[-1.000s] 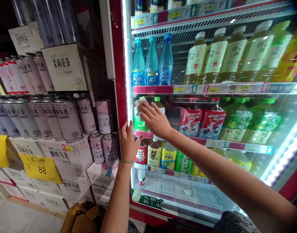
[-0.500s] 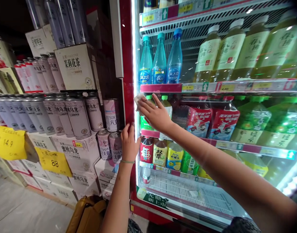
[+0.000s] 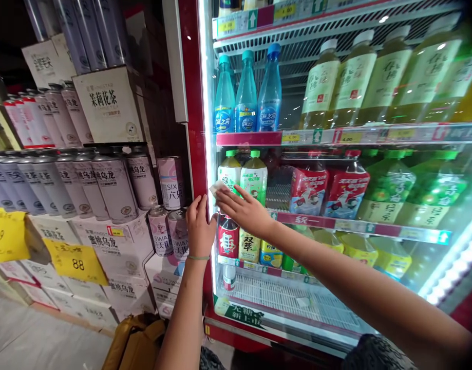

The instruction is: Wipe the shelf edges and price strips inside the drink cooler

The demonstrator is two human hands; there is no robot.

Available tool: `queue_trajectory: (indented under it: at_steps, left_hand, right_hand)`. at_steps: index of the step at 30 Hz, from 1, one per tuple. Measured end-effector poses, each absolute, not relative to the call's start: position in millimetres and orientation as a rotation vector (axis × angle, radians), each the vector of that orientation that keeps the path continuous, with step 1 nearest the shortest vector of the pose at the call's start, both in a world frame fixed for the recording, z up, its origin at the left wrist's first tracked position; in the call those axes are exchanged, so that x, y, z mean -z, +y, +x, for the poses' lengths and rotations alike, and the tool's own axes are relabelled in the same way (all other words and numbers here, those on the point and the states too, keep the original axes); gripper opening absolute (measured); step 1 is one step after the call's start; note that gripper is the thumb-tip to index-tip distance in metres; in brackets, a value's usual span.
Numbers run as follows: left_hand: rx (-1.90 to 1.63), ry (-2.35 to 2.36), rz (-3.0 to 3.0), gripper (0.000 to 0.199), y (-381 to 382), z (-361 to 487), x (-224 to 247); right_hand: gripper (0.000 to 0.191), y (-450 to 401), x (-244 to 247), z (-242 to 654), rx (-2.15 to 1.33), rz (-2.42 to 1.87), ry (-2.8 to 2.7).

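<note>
We see red door frame (image 3: 195, 169), blue bottles (image 3: 246, 95), white-capped bottles (image 3: 324, 85) with pale green labels, yellow price signs (image 3: 76, 261), mustard-brown bag (image 3: 134, 341), patterned black-and-grey sleeve (image 3: 378, 353).

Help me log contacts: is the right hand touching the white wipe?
Touching: in the head view, the right hand has its fingertips on the white wipe.

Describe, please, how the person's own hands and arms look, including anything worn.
The left hand has a thin greenish band at the wrist; the right hand has none. Neither wears a glove, and no sleeve covers either forearm. Dark cloth with a pale pattern shows low in the view.
</note>
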State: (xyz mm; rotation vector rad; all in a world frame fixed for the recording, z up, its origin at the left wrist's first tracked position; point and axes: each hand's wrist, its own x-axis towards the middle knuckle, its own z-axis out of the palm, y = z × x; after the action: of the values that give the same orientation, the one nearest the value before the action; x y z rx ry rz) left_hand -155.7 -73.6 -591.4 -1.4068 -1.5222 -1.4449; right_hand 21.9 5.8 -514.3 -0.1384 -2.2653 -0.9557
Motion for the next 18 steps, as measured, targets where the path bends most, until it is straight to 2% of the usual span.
queue_trajectory:
  at_steps: [6, 11, 18]
  left_hand:
    - [1.415, -1.493, -1.406, 0.059, -72.2, -146.2, 588.2]
    - [1.332, -1.427, -1.481, 0.061, -70.2, -122.5, 584.7]
    - [1.287, -1.359, -1.563, 0.061, -68.6, -88.7, 579.0]
  right_hand:
    - [0.055, 10.8, 511.0, 66.7, 0.87, -0.35, -2.101]
    - [0.051, 15.9, 521.5, 97.6, 0.98, -0.177, -2.241]
    - [0.06, 19.6, 525.1, 122.0, 0.858, -0.334, -2.08]
